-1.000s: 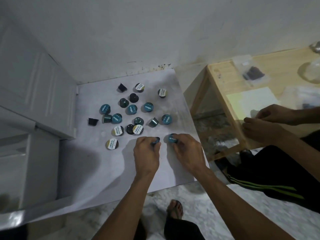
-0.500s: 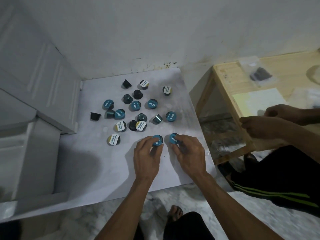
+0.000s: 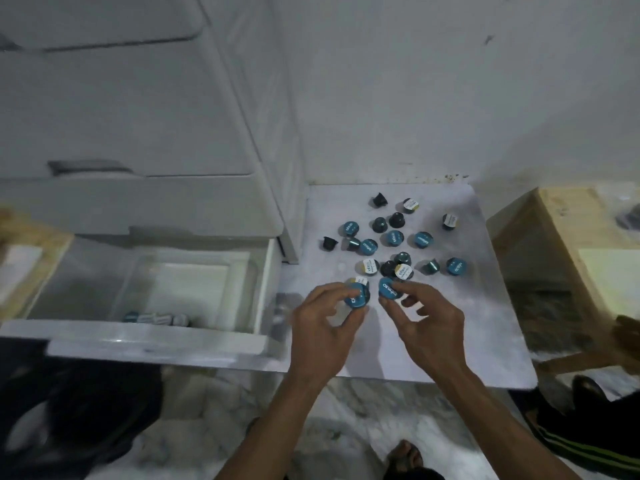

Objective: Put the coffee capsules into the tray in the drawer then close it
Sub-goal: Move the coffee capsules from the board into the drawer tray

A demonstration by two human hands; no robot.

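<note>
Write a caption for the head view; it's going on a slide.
Left hand and right hand each pinch a teal capsule above the white board, beside the open drawer.

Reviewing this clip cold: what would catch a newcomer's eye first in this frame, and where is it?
First, the two hands at centre: the left hand and the right hand each pinch a teal-lidded capsule, the left capsule and the right capsule, just above the white board. Behind them a scatter of loose capsules covers the board. To the left, the open drawer shows a clear tray.
</note>
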